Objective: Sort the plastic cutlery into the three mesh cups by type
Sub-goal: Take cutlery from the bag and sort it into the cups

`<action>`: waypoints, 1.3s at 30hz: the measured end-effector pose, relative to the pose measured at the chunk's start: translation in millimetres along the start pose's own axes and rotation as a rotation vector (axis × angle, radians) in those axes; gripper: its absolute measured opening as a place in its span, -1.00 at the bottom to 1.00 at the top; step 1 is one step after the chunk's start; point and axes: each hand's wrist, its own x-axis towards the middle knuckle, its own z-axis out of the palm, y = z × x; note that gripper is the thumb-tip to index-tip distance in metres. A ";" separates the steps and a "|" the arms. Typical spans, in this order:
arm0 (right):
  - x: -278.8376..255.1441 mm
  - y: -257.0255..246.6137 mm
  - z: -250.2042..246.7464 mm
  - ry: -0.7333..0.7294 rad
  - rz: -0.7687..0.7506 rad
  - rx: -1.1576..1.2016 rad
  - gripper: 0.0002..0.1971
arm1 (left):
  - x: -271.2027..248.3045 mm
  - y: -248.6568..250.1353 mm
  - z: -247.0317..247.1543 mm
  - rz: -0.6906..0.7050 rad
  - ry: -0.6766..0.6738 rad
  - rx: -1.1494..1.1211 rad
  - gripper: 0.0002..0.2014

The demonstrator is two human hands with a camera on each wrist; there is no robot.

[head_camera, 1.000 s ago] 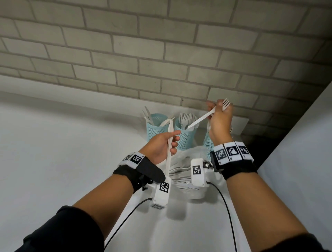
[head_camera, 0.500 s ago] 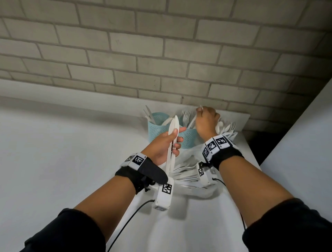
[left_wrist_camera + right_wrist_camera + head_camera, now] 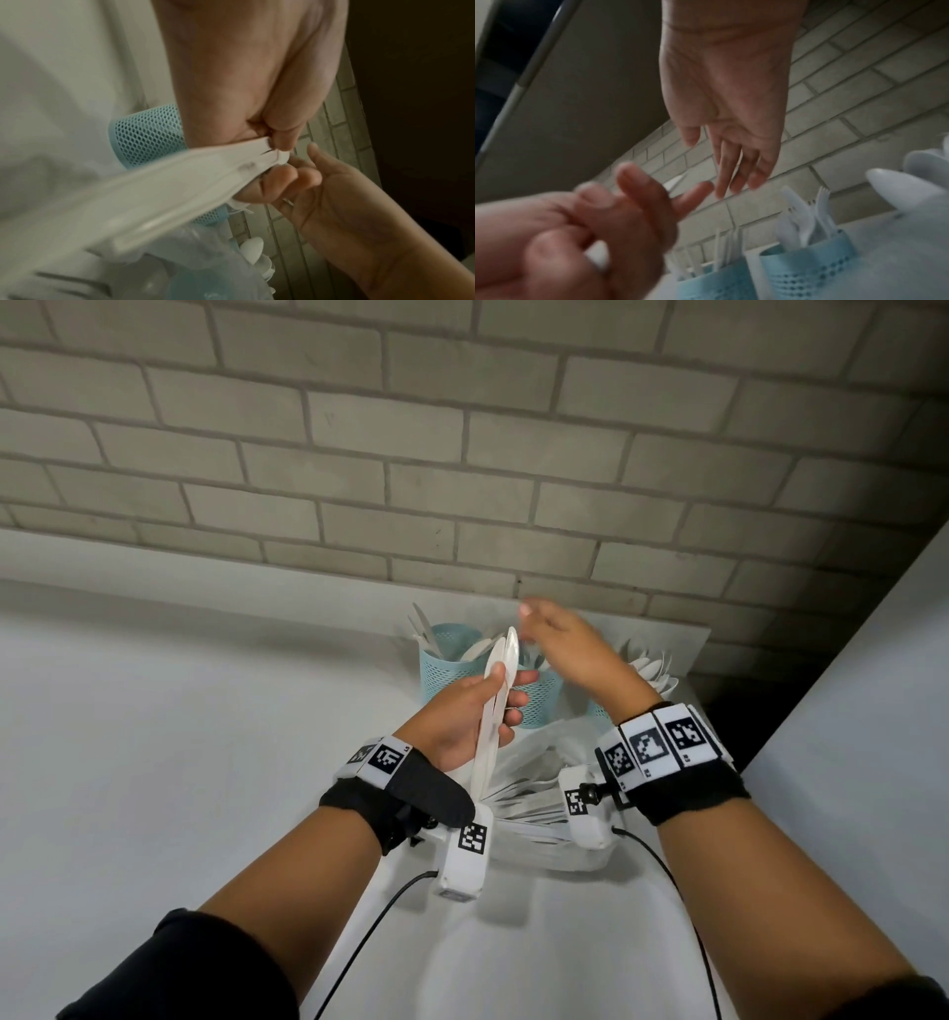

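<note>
Three teal mesh cups stand at the table's far edge: the left cup (image 3: 445, 662) with knives, the middle cup (image 3: 538, 706) with forks, and the right cup (image 3: 598, 709), mostly hidden behind my right wrist, with spoons (image 3: 649, 667). My left hand (image 3: 506, 693) pinches two white plastic pieces (image 3: 494, 711) upright in front of the cups; its thumb and fingers (image 3: 270, 182) clamp the handles (image 3: 180, 182). My right hand (image 3: 536, 621) hovers over the middle cup with fingers (image 3: 731, 172) straight and nothing in it.
A clear plastic bag (image 3: 539, 796) with more white cutlery lies on the white table (image 3: 179, 737) between my wrists. A brick wall (image 3: 462, 454) rises just behind the cups. A grey panel (image 3: 873, 711) stands at the right beyond a dark gap.
My right hand held a fork, lowered it to the middle cup and let go; it is now lifted and empty. The left hand keeps its pieces, raised slightly.
</note>
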 end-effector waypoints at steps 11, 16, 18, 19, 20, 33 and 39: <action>-13.5 14.7 22.8 -0.163 0.026 0.406 -0.81 | 3.1 1.5 -0.7 0.067 -0.001 0.104 -0.49; 6.1 8.5 14.1 0.018 0.159 0.343 -0.79 | 5.0 -3.7 -0.8 0.051 0.024 0.248 -0.56; 21.0 2.7 2.4 0.118 0.235 0.436 -0.76 | 5.0 -5.6 -4.9 0.046 0.068 0.327 -0.60; 28.2 -0.2 -4.3 0.185 0.242 0.477 -0.77 | 4.4 -5.3 -7.4 0.046 0.111 0.379 -0.60; 35.6 -2.7 -10.4 0.262 0.227 0.511 -0.77 | 4.5 -5.3 -11.3 0.045 0.170 0.448 -0.58; 68.9 7.1 58.8 0.336 -0.042 -0.134 -0.79 | -0.3 -26.6 -34.9 0.109 0.025 1.256 -0.62; 53.9 -4.5 46.7 -0.021 0.009 -0.617 -0.58 | -2.9 -23.9 -38.6 0.153 -0.014 1.289 -0.68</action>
